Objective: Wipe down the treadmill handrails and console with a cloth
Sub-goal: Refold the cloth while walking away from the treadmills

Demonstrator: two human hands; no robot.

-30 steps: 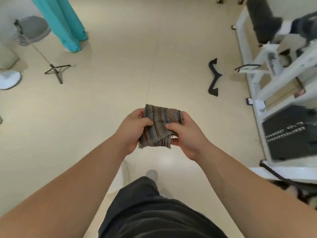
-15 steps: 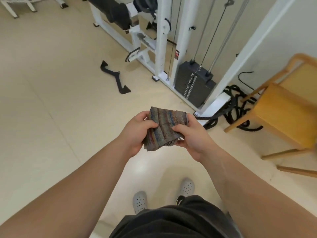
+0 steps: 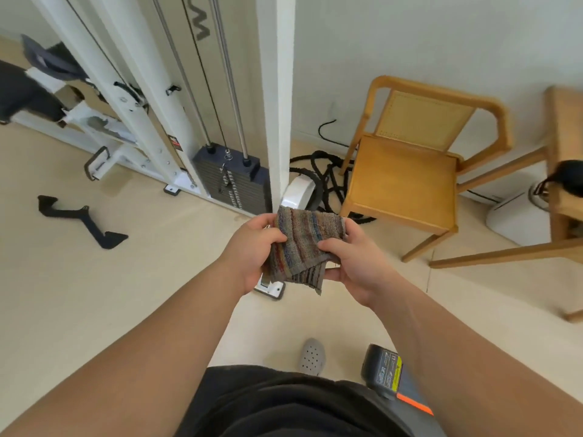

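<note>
A folded grey cloth point(image 3: 303, 244) with red and blue stripes is held in front of me at chest height. My left hand point(image 3: 252, 250) grips its left edge, thumb on top. My right hand point(image 3: 353, 263) pinches its right edge between thumb and fingers. A dark grey machine part point(image 3: 388, 373) with a yellow label and an orange stripe shows at the bottom right, by my right forearm; it may be the treadmill's end. No handrail or console is in view.
A white cable weight machine point(image 3: 277, 99) with a black weight stack point(image 3: 233, 184) stands straight ahead. A wooden chair point(image 3: 407, 175) is to the right, black ropes point(image 3: 321, 175) beside it. A black handle point(image 3: 82, 219) lies on the floor at left. My grey shoe point(image 3: 312, 356) is below.
My view has swung to the right: the weight machine is now close ahead and the chair fully in view. Both hands keep the same hold on the cloth.
</note>
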